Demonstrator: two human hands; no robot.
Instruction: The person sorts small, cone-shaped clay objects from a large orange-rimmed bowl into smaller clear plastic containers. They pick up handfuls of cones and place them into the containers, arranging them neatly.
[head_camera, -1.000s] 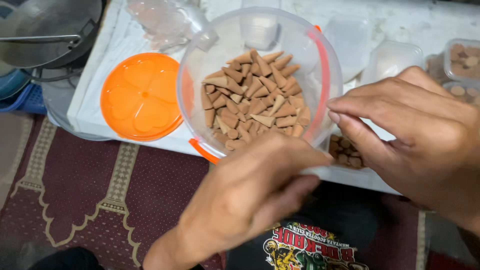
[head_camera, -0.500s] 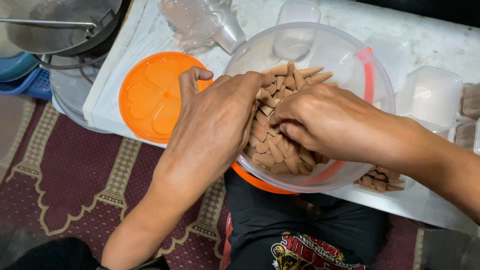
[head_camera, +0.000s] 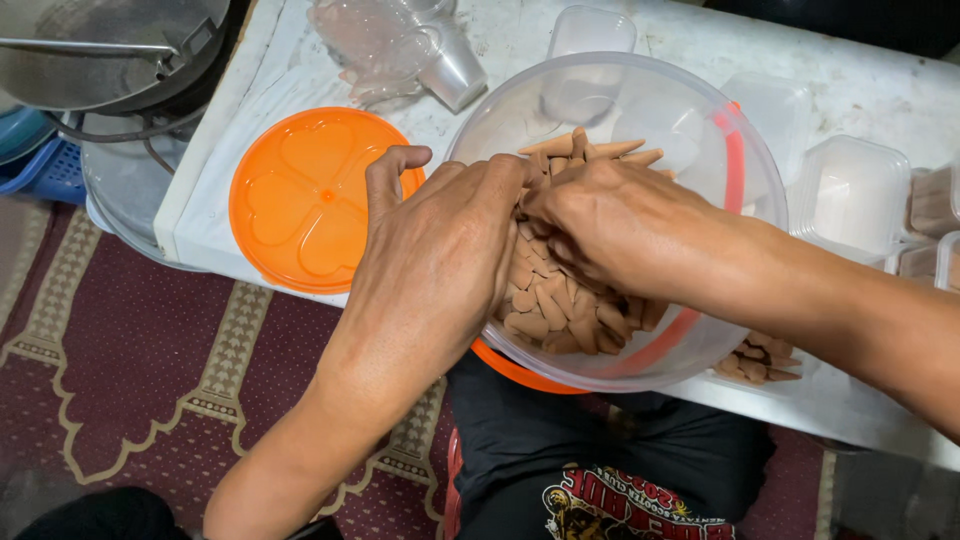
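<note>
Head view, looking down. Brown cone sticks (head_camera: 560, 310) heaped in a big clear bowl (head_camera: 700, 130) with an orange rim, right under both hands. Left hand (head_camera: 440, 250) reached in over the near-left rim, palm down, fingers curled into the heap, thumb out over the rim toward the orange lid (head_camera: 300, 200). Right hand (head_camera: 610, 210) came in from the right side, knuckles up, fingertips tucked down into the same heap. Both hands touching each other at the middle of the bowl, both cupped on the sticks; could not tell how many sticks were really pinched inside, fingertips hidden. Sticks lying every which way, no single long line to the pile, some pointing up and away at the far side, most flat near the front wall. Heap sat below and a bit toward the body from the fingers, so neither hand nearer than the other; both right on it.

Bowl tipped toward the body, hanging partly past the white tabletop (head_camera: 870, 90) edge, above a black shirt. Orange lid flat on the tabletop, just beside the bowl on the left, apart from the hands. Small clear tubs (head_camera: 850, 195) to the right, well apart from the hands. A few more cone sticks (head_camera: 755, 360) on the tabletop under the bowl's near-right side. Clear cups (head_camera: 440, 60) lying behind the bowl. Dark red patterned rug (head_camera: 120, 350) on the floor at left.
</note>
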